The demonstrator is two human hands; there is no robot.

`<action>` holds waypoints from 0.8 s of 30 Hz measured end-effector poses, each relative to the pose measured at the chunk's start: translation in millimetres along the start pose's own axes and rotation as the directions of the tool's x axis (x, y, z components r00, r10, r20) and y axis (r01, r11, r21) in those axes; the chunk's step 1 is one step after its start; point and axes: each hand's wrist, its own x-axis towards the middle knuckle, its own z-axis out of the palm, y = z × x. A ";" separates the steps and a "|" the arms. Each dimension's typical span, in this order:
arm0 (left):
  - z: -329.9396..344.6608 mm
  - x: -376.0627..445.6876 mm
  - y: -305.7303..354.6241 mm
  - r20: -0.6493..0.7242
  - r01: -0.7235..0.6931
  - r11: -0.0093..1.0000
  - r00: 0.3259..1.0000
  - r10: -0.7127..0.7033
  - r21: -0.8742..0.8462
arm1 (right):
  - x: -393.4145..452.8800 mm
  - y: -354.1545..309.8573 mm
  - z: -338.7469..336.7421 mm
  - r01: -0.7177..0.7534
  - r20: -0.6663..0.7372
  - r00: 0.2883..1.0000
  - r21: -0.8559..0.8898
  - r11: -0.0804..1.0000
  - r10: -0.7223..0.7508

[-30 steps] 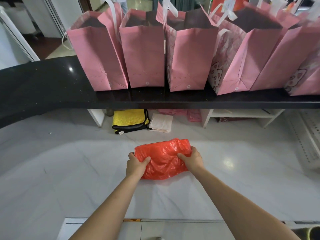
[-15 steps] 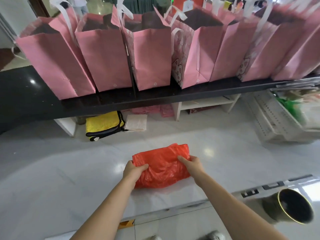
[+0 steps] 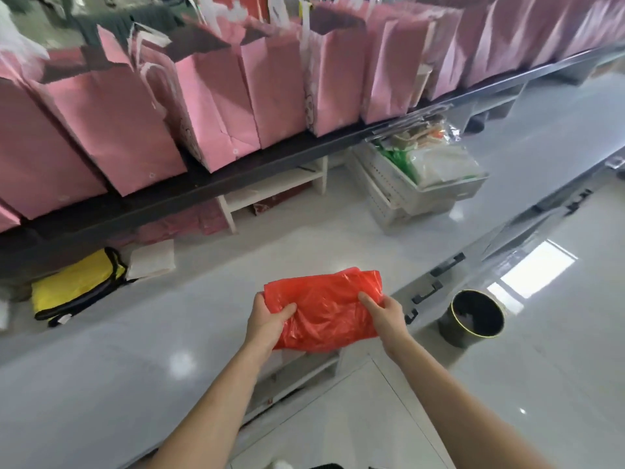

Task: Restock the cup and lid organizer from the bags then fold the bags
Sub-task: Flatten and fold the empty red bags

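A folded red plastic bag (image 3: 324, 309) is gripped at its ends by the left hand (image 3: 265, 321) and right hand (image 3: 387, 314). Fingers are curled round it above the white bench (image 3: 169, 316).

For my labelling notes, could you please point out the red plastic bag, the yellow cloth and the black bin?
red plastic bag (image 3: 324, 311): head view, crumpled middle.
yellow cloth (image 3: 72, 282): head view, top face.
black bin (image 3: 475, 313): head view, dark inside.

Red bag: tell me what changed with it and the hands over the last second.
The red bag has been lifted off the white counter and carried right, now past the counter's edge, toward the bin. The camera swung right too. Unchanged: the left hand and right hand still grip the folded bag's two ends; nothing was let go.
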 end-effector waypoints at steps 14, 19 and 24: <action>292.6 -111.3 45.5 0.234 -0.307 0.943 0.934 0.271 0.131 | -31.8 45.6 -306.5 0.038 -0.296 0.955 0.165 0.986 0.013; 369.0 -130.6 59.2 0.318 -0.413 0.895 0.882 0.348 0.167 | -28.1 69.2 -385.9 0.126 -0.430 0.900 0.097 0.987 -0.073; 447.2 -128.2 66.9 0.433 -0.444 0.876 0.838 0.333 0.186 | -12.5 73.5 -447.2 0.173 -0.523 0.844 0.050 0.984 -0.122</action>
